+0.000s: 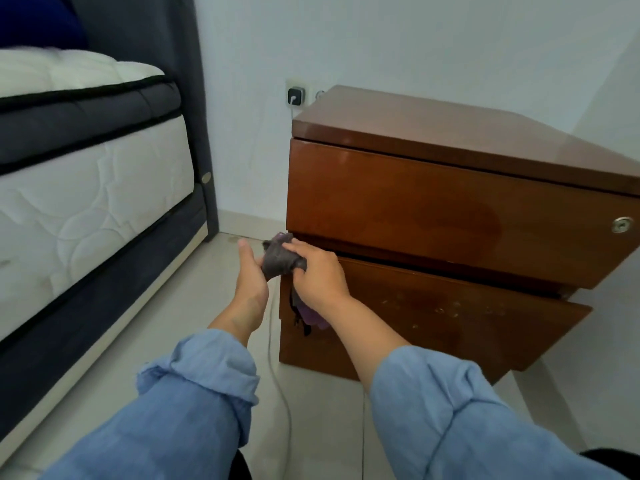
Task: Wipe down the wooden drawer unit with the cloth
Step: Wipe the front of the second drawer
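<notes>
The brown wooden drawer unit (pixel 433 209) stands against the white wall, with two glossy drawer fronts and a round metal lock (pixel 621 224) at the right of the upper one. A bunched grey and purple cloth (pixel 278 259) is at the unit's left front corner, level with the gap between the drawers. My right hand (pixel 317 275) is shut on the cloth from the right. My left hand (pixel 251 275) touches it from the left, with the thumb up. Part of the cloth hangs below my right hand (pixel 311 315). The lower drawer front carries pale specks.
A bed with a white and dark mattress (pixel 86 188) and dark frame fills the left. A wall socket with a plugged-in charger (pixel 295 95) sits behind the unit, and its white cable (pixel 277 375) runs over the tiled floor between my arms.
</notes>
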The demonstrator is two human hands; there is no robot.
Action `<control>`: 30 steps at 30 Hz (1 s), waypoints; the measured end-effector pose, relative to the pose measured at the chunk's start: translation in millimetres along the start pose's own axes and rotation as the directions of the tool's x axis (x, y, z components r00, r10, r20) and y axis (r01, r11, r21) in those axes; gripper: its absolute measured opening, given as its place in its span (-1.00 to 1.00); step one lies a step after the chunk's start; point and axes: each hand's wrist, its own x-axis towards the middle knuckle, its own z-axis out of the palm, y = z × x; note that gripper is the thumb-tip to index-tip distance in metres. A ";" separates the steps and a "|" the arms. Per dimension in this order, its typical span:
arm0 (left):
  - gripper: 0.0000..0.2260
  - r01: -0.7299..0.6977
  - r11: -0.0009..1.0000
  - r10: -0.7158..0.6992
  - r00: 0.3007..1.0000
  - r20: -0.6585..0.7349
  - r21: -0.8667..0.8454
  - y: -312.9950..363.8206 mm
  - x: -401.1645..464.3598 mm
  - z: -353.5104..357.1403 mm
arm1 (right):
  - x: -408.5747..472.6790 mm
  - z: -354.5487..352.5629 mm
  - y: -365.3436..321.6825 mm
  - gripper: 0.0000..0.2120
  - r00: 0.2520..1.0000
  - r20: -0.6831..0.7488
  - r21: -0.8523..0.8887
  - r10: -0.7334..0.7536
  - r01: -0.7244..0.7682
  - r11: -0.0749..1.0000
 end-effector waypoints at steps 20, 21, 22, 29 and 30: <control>-0.40 -0.681 -0.190 0.289 0.649 0.704 0.707 -44.9 -52.0 36.4 | -114.4 -132.0 126.0 -0.35 0.997 0.080 -0.559 0.020 0.028 0.829; -0.39 -0.672 -0.195 0.265 0.666 0.698 0.715 -46.0 -52.3 38.2 | -114.2 -133.0 128.0 -0.34 0.996 0.077 -0.564 0.036 0.014 0.825; -0.38 -0.662 -0.195 0.242 0.683 0.690 0.724 -46.6 -52.7 40.3 | -113.7 -133.7 129.7 -0.34 0.996 0.076 -0.569 0.053 0.000 0.822; -0.39 -0.665 -0.189 0.221 0.688 0.691 0.722 -46.3 -39.4 48.9 | -102.9 -128.3 137.0 -0.33 0.997 0.047 -0.549 0.062 -0.027 0.836; -0.39 -0.668 -0.183 0.226 0.686 0.692 0.721 -46.4 -37.0 50.1 | -100.3 -127.9 138.0 -0.33 0.997 0.041 -0.545 0.061 -0.029 0.838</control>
